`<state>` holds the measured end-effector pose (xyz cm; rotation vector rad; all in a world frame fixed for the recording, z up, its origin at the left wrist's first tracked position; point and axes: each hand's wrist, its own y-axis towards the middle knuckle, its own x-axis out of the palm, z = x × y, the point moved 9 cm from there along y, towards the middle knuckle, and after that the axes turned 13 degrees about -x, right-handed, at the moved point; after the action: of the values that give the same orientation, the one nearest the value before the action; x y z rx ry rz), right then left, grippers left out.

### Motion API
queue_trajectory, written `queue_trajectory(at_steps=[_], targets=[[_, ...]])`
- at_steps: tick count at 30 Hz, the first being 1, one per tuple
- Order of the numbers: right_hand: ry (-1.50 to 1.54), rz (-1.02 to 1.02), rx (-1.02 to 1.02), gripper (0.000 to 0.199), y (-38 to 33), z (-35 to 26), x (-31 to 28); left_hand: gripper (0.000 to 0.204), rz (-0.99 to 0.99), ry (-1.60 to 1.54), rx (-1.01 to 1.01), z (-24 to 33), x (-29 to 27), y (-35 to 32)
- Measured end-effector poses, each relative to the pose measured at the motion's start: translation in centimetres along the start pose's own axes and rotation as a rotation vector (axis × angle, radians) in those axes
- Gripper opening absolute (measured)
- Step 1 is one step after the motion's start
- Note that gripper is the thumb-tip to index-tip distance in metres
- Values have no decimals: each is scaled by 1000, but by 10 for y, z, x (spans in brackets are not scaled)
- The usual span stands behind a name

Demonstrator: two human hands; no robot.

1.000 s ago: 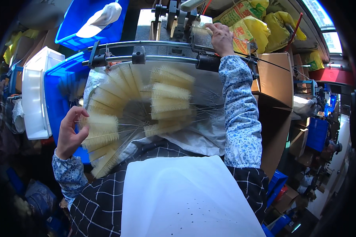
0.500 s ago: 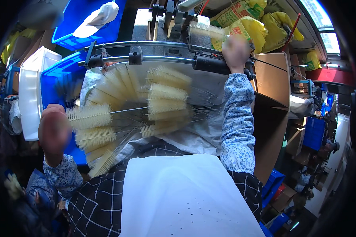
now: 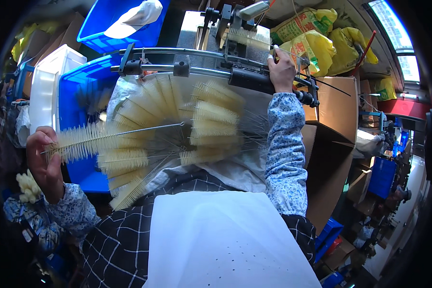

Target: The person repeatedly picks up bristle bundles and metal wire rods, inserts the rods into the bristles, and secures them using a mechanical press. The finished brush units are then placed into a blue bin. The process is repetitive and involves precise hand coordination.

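Observation:
At the left, my left hand is closed on the bristled end of a cream bottle brush. The twisted wire stem of that brush points right and ends in a small loop above the other brushes. More cream bottle brushes lie fanned out in front of me, with a second stack beside them. My right hand is up at the metal machine, thumb and forefinger at the wire end of another brush. This brush lies across the machine's top.
A blue bin and a white bin stand at the left; a farther blue bin holds a white cap. Yellow sacks sit behind the machine. An open cardboard box is at the right.
My left hand has moved left and down, drawing its brush away from the fan. My right hand has shifted the other brush leftward on the machine. The view has shifted slightly.

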<state>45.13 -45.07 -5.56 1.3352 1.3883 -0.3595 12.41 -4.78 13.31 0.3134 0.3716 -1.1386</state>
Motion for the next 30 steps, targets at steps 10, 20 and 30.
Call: queue_trajectory(at_steps=[10, 20, 30], targets=[[-68, -71, 27, 30, 16, -68, 15, 35, -211, -138, 6, 14, 67, 14], [-48, -106, -1, 31, 18, -79, 23, 33, -273, -176, -19, 13, 90, 15], [-4, -53, -77, 36, 4, 12, -13, 33, -137, -159, -42, -15, 54, 12]])
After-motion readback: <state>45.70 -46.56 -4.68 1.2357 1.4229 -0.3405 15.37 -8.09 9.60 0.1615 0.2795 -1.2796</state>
